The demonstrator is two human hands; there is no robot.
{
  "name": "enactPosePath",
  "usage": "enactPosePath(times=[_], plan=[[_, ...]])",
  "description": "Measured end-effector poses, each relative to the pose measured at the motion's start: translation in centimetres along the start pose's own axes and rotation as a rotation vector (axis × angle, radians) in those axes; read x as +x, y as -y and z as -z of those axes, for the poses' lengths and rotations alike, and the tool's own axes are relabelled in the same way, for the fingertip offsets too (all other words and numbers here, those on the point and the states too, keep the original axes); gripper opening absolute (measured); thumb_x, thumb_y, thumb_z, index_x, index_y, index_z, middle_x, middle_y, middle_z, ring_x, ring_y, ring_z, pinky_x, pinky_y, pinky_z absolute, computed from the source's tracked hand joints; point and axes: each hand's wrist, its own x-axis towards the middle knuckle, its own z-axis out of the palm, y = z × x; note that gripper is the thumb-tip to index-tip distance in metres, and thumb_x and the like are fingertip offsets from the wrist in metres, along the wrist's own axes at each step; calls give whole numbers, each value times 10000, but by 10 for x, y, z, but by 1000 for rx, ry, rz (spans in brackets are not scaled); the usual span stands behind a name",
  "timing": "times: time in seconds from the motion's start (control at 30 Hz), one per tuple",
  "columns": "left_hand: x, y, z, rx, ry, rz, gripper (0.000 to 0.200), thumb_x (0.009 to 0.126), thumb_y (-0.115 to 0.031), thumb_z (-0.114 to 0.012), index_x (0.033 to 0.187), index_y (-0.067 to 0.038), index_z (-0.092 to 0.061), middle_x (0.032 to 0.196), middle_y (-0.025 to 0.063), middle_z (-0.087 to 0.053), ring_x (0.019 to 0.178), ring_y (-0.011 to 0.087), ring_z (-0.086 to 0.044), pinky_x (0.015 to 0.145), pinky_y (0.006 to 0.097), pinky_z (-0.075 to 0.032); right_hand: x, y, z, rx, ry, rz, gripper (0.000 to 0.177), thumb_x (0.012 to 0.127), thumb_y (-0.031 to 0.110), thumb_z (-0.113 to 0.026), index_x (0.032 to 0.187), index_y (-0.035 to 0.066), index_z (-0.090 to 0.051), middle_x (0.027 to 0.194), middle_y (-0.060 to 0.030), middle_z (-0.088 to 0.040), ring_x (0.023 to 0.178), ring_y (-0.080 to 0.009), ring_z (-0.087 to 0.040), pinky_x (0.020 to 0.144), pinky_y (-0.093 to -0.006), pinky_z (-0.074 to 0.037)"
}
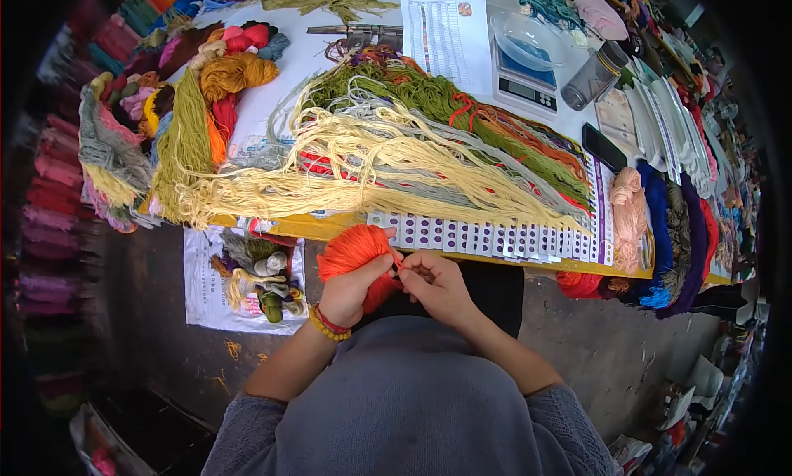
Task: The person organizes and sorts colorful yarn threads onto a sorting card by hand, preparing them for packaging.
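My left hand [356, 288] is wrapped round a bright orange-red skein of yarn [353, 249], held in front of me just off the table's near edge. Close beside it, my right hand [436, 286] pinches a thin strand of the same orange-red yarn between thumb and fingers. Part of the skein hangs below and behind my left hand, partly hidden. Just beyond my hands, long cream yarn [396, 154] lies spread over the table, on top of grey, green and red strands. White cards with purple dots [470, 235] line the table edge.
A digital scale [528, 92] with a clear bowl [528, 40], a printed sheet [446, 43], a jar [592, 76] and a phone [604, 148] are toward the back right. Coloured skeins [238, 77] are piled at left. A white sack [202, 270] with small yarn bundles lies on the floor.
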Motion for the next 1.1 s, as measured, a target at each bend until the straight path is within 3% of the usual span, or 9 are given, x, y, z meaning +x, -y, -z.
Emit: enactPosePath(times=[0.53, 0.73, 0.8, 0.83, 0.9, 0.93, 1.0, 1.07, 1.1], plan=[[1, 6, 6, 74, -33, -28, 333, 810, -15, -546, 1139, 7, -500, 830, 25, -569, 712, 91, -530, 690, 233, -434, -2, 4, -2, 182, -34, -47, 60, 850, 67, -490, 860, 14, -517, 686, -29, -557, 539, -58, -480, 500, -181, -392], [0, 1, 15, 30, 62, 44, 308, 817, -57, -514, 1106, 48, -499, 688, 27, -528, 672, 123, -518, 687, 262, -428, -4, 16, -2, -326, -67, 130, 36, 788, 13, -551, 817, 20, -529, 692, -8, -546, 544, -8, -402, 485, -167, -328], [4, 3, 29, -191, 316, 162, 224, 841, -91, -492, 1035, 9, -540, 666, 12, -503, 657, 130, -526, 720, 290, -461, 3, 16, -1, -427, -188, 456, 53, 766, -8, -557, 785, 21, -517, 733, -26, -559, 515, -24, -374, 461, -164, -304], [5, 7, 34, -191, 317, 163, 224, 841, -91, -492, 1035, 9, -540, 666, 12, -503, 657, 130, -526, 720, 290, -461, 6, 17, -4, -427, -190, 456, 53, 766, -8, -557, 785, 21, -517, 733, -26, -559, 515, -24, -374, 461, -164, -304], [5, 14, 44, -446, 444, 329, 193, 869, -149, -449, 972, -20, -550, 600, -16, -428, 566, 120, -481, 723, 313, -470, 14, 22, -13, 42, -130, 499, 59, 754, -18, -539, 747, 23, -497, 760, -51, -562, 473, -59, -368, 431, -177, -291], [3, 16, 48, -445, 444, 329, 193, 869, -149, -449, 972, -20, -550, 600, -16, -428, 566, 120, -481, 723, 313, -470, 16, 26, -10, 42, -131, 499, 59, 754, -18, -539, 747, 23, -497, 760, -51, -562, 473, -59, -368, 431, -177, -291], [1, 14, 56, -573, 486, 264, 185, 887, -178, -414, 907, -51, -547, 571, -40, -381, 496, 93, -415, 688, 297, -467, 17, 35, 5, 671, -22, 25, 48, 753, -3, -510, 725, 28, -487, 761, -78, -561, 445, -86, -372, 406, -201, -294], [-3, -3, 76, -576, 326, 150, 158, 889, -174, -397, 832, -83, -513, 547, -59, -324, 463, 58, -339, 622, 258, -432, 20, 33, 37, 881, -58, 93, 96, 806, 97, -473, 744, 31, -503, 654, -45, -491, 427, -81, -356, 382, -215, -294], [-4, -15, 89, -626, 287, 77, 142, 891, -166, -402, 839, -84, -505, 543, -58, -325, 464, 52, -330, 619, 252, -422, 19, 40, 55, 809, -216, 78, 138, 829, 146, -469, 757, 33, -505, 619, -16, -446, 427, -73, -344, 379, -209, -286]])
